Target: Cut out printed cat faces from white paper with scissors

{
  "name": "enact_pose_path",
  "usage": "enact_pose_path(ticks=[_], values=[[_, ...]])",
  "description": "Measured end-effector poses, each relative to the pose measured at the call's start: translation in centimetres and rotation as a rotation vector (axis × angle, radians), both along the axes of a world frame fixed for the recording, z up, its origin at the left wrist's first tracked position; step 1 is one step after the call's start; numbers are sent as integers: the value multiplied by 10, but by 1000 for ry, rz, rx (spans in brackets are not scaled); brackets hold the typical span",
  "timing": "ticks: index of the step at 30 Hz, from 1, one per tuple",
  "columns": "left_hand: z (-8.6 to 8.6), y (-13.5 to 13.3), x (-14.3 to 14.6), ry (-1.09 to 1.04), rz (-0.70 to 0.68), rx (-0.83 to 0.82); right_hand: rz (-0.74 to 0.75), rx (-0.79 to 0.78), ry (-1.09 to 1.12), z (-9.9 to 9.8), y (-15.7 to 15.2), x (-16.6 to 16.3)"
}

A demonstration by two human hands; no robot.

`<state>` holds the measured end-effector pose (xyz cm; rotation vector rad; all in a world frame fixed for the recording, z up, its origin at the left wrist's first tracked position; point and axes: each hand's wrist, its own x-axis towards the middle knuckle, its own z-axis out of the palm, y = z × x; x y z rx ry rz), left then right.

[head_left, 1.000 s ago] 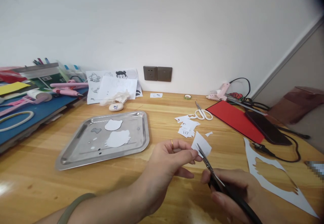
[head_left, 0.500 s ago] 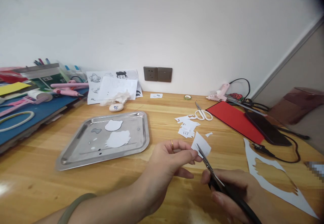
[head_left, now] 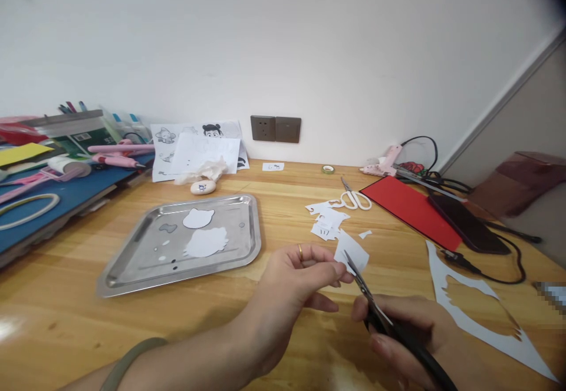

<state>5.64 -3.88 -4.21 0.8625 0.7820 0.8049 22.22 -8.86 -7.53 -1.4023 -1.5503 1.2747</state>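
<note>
Between thumb and fingers, my left hand [head_left: 300, 273] pinches a small piece of white paper [head_left: 357, 250] by its lower left edge. My right hand [head_left: 407, 326] is closed round the black handles of a pair of scissors [head_left: 375, 311]. Their blades lie against the paper, close to my left fingertips; I cannot tell how far apart the blades are. Just beyond the held piece, cut paper scraps [head_left: 328, 221] lie on the wooden table. White-handled scissors [head_left: 356, 200] rest behind those scraps.
A metal tray [head_left: 128, 276] at left holds paper cutouts, among them a cat-head shape [head_left: 198, 219]. To the right are a red sheet [head_left: 409, 211], a dark phone [head_left: 469, 226], a cable and a cut-out paper frame [head_left: 490, 338]. A pink glue gun [head_left: 387, 162] stands near the wall.
</note>
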Motion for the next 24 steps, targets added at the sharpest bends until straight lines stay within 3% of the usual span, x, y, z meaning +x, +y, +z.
enact_pose_path(ticks=[24], values=[[1, 0, -1, 8, -9, -11, 31, 19, -51, 4, 1, -2]])
